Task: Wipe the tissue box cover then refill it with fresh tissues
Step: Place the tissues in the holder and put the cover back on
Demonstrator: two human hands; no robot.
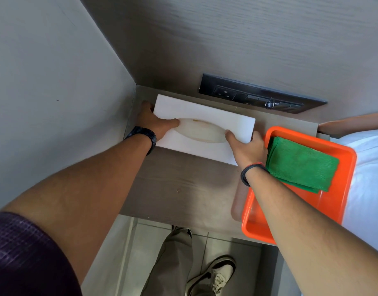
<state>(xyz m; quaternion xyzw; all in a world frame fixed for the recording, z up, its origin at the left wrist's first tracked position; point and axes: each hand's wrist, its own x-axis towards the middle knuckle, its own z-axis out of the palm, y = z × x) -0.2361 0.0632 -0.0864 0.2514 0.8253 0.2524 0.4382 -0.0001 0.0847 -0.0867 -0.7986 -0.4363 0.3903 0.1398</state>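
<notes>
A white rectangular tissue box cover (207, 113) with an oval slot on top rests on the wooden bedside shelf (179, 186), close to the back wall corner. My left hand (155, 122) grips its left end, thumb at the slot's left tip. My right hand (248, 149) grips its right end, thumb at the slot's right tip. No tissue sticks out of the slot. A folded green cloth (301, 165) lies in an orange tray (342, 201) just right of the box.
A dark socket and switch panel (256, 95) is set in the wall behind the box. White bedding (369, 178) lies to the right of the tray. A grey wall closes the left side. Below the shelf edge I see tiled floor, my leg and a shoe (215, 276).
</notes>
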